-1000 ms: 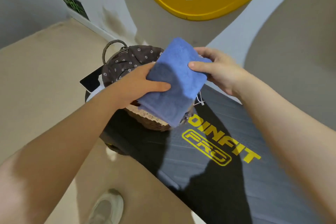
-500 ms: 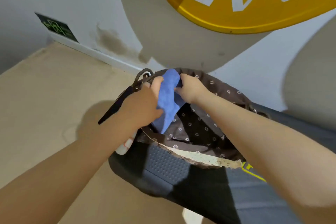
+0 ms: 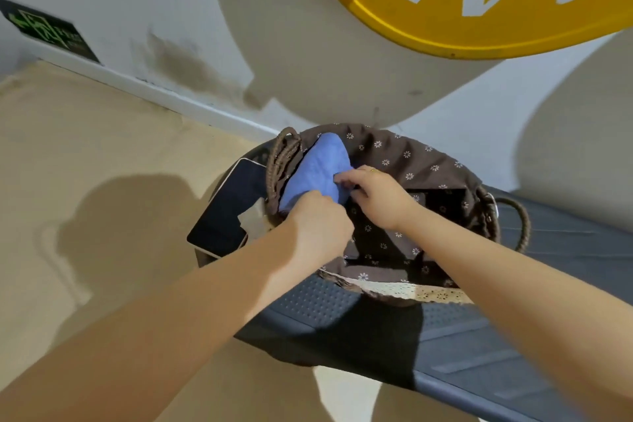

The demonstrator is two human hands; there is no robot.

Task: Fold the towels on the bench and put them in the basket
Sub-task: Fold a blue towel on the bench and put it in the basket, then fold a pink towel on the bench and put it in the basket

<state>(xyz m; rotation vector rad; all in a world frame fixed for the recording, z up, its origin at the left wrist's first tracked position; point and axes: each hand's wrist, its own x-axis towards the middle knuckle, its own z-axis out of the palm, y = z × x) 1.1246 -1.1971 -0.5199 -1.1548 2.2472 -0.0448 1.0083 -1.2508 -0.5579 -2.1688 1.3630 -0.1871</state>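
Lower now than a moment ago, the blue towel [image 3: 317,171] sits inside the basket [image 3: 404,291], against its left wall. Left hand [image 3: 320,228] grips the towel's near end with curled fingers; right hand [image 3: 378,200] pinches its right edge. Woven and round, the basket has a brown flowered liner and lace trim, and stands on a dark perforated bench [image 3: 479,346]. A glossy black tablet [image 3: 229,207] lies beside it. Beige floor meets a stained white wall under a yellow disc [image 3: 479,10].

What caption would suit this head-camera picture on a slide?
Both hands, left hand and right hand, tuck a folded blue towel into a fabric-lined basket on the bench.
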